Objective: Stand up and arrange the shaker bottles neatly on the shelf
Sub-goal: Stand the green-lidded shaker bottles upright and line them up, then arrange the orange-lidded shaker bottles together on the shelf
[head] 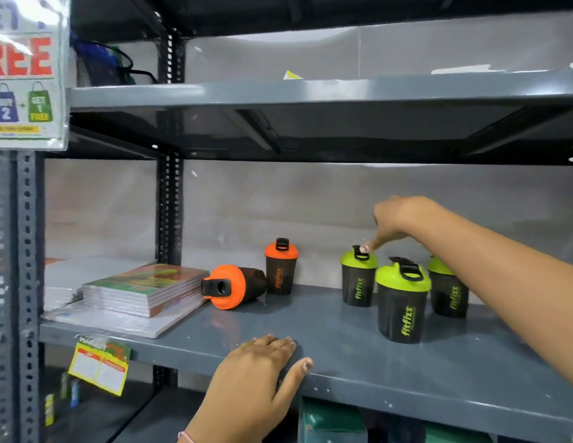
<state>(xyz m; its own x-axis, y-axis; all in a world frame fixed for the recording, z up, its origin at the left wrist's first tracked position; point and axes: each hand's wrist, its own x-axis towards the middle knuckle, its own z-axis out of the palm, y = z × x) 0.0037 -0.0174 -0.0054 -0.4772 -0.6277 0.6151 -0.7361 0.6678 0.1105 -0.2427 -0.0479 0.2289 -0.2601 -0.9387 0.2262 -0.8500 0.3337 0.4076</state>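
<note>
Grey steel carries it all: the shelf (358,356) holds five shaker bottles. Your left hand (256,375) lies flat and open on the front edge, gripping nothing, thumb hooked over the lip. Your right hand (397,222) reaches toward the back edge, fingers curled, one fingertip touching the cap loop of a green bottle (358,278); it grips nothing. Two more green-lidded bottles stand upright just beside it, the front bottle (401,302) nearer the front edge, the right bottle (446,289) partly hidden behind your forearm. Toward the left end, an orange bottle (281,266) stands upright near the back. Touching it, a tipped bottle (235,286) lies on its side against a stack of books (144,289).
</note>
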